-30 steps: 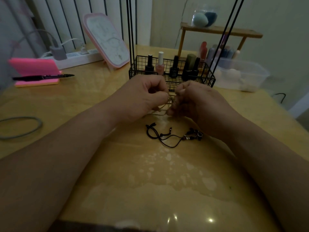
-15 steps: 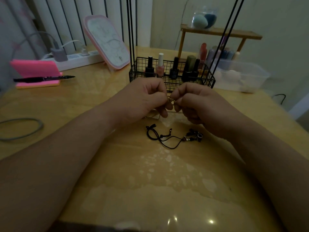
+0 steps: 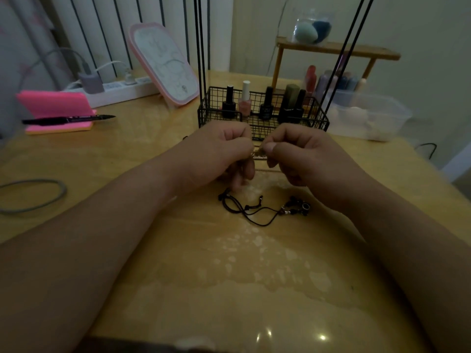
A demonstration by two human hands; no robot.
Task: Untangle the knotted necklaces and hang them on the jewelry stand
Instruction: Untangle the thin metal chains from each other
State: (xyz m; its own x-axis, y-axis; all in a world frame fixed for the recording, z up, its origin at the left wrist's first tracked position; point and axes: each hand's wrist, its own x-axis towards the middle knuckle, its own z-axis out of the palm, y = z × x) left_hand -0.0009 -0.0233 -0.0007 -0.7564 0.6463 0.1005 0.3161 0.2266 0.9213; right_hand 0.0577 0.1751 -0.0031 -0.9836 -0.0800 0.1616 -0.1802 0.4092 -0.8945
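Centre frame, left hand [image 3: 219,154] and right hand [image 3: 303,154] both pinch a tangled chain [image 3: 258,154]; black cord necklace [image 3: 257,210] lies just below.

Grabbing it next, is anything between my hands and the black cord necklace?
Nothing visible: the black cord necklace lies uncovered below the left hand and right hand, though both pinch a thin chain.

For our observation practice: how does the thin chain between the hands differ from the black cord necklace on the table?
The thin chain is pinched between the left hand and right hand; the black cord necklace lies untouched on the table. The thin chain glints pale; the black cord necklace is dark, with beads at one end. Fingers hide most of the chain; the cord's loops show fully. Both are slender strands.
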